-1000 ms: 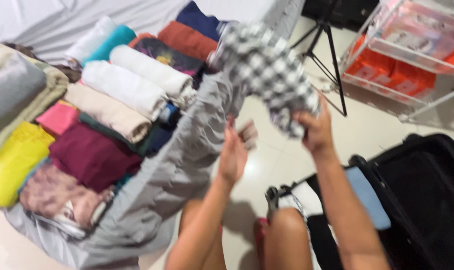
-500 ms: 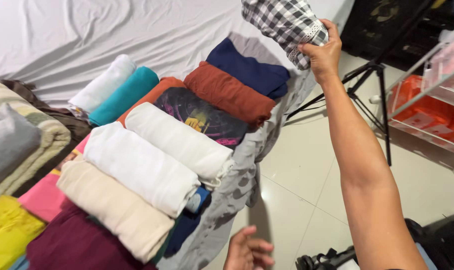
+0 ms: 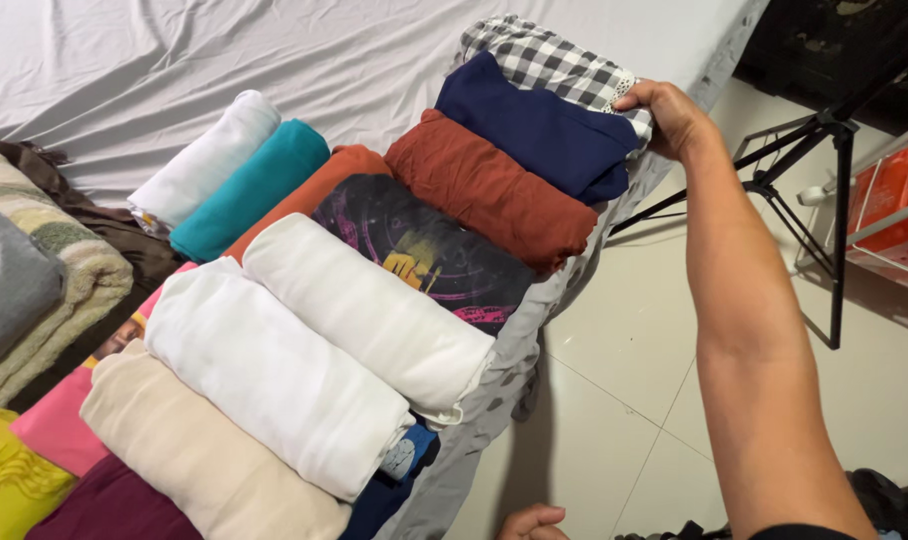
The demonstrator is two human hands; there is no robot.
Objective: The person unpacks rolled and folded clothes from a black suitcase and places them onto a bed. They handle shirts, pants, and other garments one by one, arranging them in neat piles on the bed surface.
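My right hand [image 3: 671, 115] grips the end of a rolled black-and-white checked garment [image 3: 544, 55], which lies on the white bed sheet [image 3: 274, 50] at the far end of a row of rolled clothes. It rests against a navy roll [image 3: 539, 125], with a rust-coloured roll [image 3: 489, 190] and a dark printed shirt [image 3: 424, 250] beyond that. Only the top of my left hand [image 3: 529, 522] shows at the bottom edge, fingers curled, above the floor.
More rolls fill the bed: two white ones [image 3: 374, 310], a beige one [image 3: 194, 460], a teal one [image 3: 254, 185]. Folded towels [image 3: 64, 270] lie at the left. A black tripod [image 3: 824, 180] and a white rack with orange packs [image 3: 899, 190] stand on the tiled floor at the right.
My right hand has lowered the checked garment from the air onto the bed beside the navy roll. My left hand has dropped toward the bottom edge and its fingers have curled.
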